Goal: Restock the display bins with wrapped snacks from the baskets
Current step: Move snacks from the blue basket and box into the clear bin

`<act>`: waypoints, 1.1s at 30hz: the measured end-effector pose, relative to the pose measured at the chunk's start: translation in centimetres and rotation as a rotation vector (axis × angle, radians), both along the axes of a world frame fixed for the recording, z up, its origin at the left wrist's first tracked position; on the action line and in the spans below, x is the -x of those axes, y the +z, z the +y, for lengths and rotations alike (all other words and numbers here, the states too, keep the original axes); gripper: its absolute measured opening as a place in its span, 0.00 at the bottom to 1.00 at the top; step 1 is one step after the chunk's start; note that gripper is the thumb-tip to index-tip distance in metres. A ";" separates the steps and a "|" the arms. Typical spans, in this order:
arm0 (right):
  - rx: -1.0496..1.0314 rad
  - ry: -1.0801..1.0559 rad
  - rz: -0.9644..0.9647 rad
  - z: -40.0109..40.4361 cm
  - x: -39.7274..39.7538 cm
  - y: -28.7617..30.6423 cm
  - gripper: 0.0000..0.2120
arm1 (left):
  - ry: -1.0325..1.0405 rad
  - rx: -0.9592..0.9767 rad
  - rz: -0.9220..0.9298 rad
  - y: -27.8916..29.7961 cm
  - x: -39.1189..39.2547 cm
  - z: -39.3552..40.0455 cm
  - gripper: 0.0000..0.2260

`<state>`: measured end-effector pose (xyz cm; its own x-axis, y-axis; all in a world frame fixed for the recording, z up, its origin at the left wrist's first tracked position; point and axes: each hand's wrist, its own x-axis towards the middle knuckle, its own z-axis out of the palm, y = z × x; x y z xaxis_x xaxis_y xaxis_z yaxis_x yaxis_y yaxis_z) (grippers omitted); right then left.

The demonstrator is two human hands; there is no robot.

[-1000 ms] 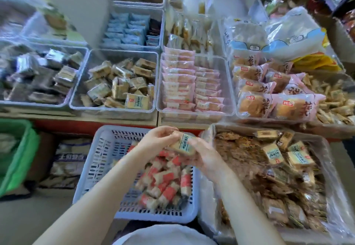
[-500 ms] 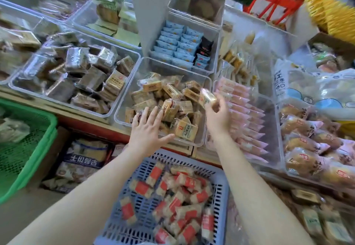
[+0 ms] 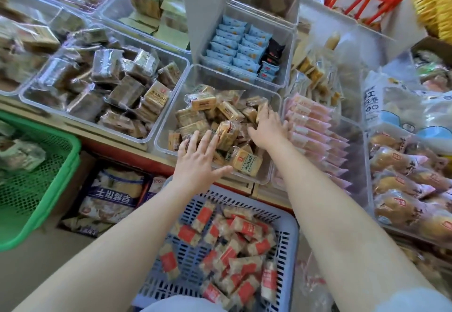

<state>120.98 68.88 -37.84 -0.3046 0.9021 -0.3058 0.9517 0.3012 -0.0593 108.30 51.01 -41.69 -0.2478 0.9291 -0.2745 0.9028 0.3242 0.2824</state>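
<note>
Both my hands are in the clear bin [image 3: 168, 126] of tan snacks [image 3: 244, 163] at the centre. My left hand [image 3: 199, 162] lies flat at the bin's 7 o'clock corner, all five fingers spread and straight, fingertips on the packets, gripping nothing. My right hand [image 3: 267, 127] lies palm down at the bin's 3 o'clock side, fingers stretched over the pile toward 12 — whether a packet sits under the palm I cannot tell.

The tan snacks are heaped loose; I can't count them exactly, more than a dozen.

At 6 o'clock, below my arms, one blue basket [image 3: 289, 245] holds a jumble of red-banded snacks [image 3: 187, 234], too many and too blurred to count. At 9 o'clock is one green basket [image 3: 61, 177], a few pale packets inside it.

Left of the centre bin sits a bin of brown snacks [image 3: 124, 91]; right of it, two rows of pink packets [image 3: 310, 126]. At 12 o'clock are two columns of blue packets [image 3: 230, 42]. At 3 o'clock lie bagged buns [image 3: 396, 157] — at least five.
</note>
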 end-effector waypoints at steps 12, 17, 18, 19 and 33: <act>0.121 -0.405 0.558 -18.7 -24.1 0.7 0.10 | -0.057 -0.094 -0.438 6.5 -16.9 -0.6 0.19; -0.037 -0.749 0.368 -22.2 -40.9 -1.3 0.13 | -0.405 0.329 -0.501 6.0 -30.9 -0.6 0.16; -0.091 -0.810 0.309 -22.6 -44.2 -1.3 0.17 | -0.429 0.366 -0.485 5.7 -33.2 -0.7 0.18; -0.141 -0.868 0.248 -22.9 -47.4 -1.5 0.21 | -0.436 0.395 -0.482 5.6 -35.4 -0.9 0.19; 0.245 -0.909 0.315 -18.5 -61.5 -5.4 0.36 | -0.284 0.474 -0.509 3.8 -47.3 -2.1 0.04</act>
